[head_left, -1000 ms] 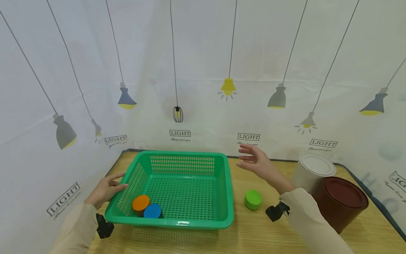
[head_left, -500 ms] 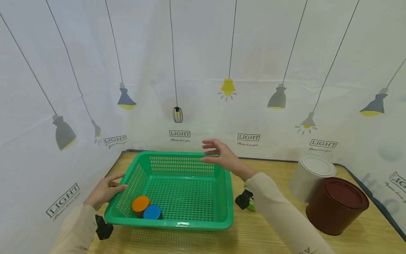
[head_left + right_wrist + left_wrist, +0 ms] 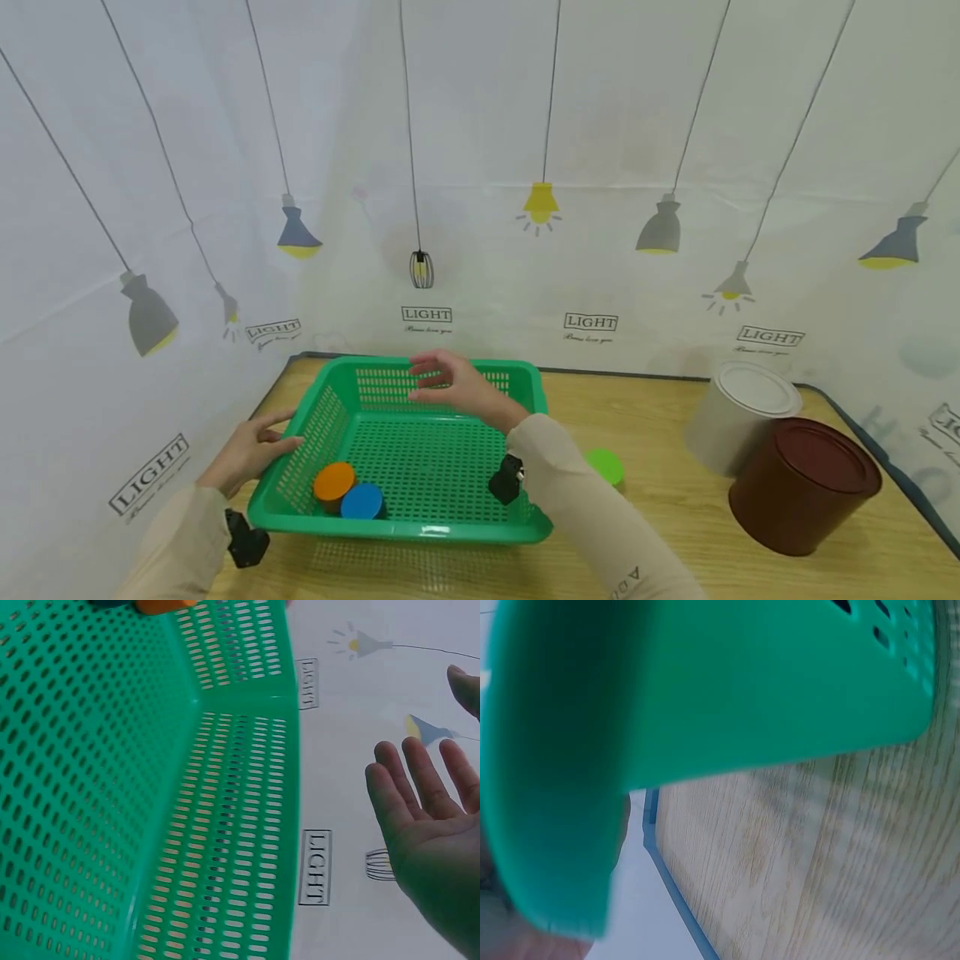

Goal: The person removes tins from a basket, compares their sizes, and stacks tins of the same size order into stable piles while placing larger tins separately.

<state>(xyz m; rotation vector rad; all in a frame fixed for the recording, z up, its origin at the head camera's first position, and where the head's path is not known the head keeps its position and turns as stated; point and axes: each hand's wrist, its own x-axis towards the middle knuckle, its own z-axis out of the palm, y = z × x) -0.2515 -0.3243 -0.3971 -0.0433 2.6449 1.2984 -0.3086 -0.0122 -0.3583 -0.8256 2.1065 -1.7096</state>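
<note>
1. Since the earlier frames, the right hand (image 3: 461, 387) has moved left from the green basket's (image 3: 375, 528) far right corner to its far side, fingers loosely bent and apart, holding nothing.
2. Left hand (image 3: 251, 446) grips the basket's left edge, thumb over the rim.
3. That basket stands near the left edge of the bench (image 3: 652, 550).
4. Orange cylinder (image 3: 335, 481) and blue cylinder (image 3: 363, 501) lie in its near left corner.
5. Lime cylinder (image 3: 607, 467), partly hidden by the sleeve (image 3: 592, 508), sits off its right edge.
6. White can (image 3: 738, 417) and brown can (image 3: 802, 487) stand toward the bench's right edge.
</note>
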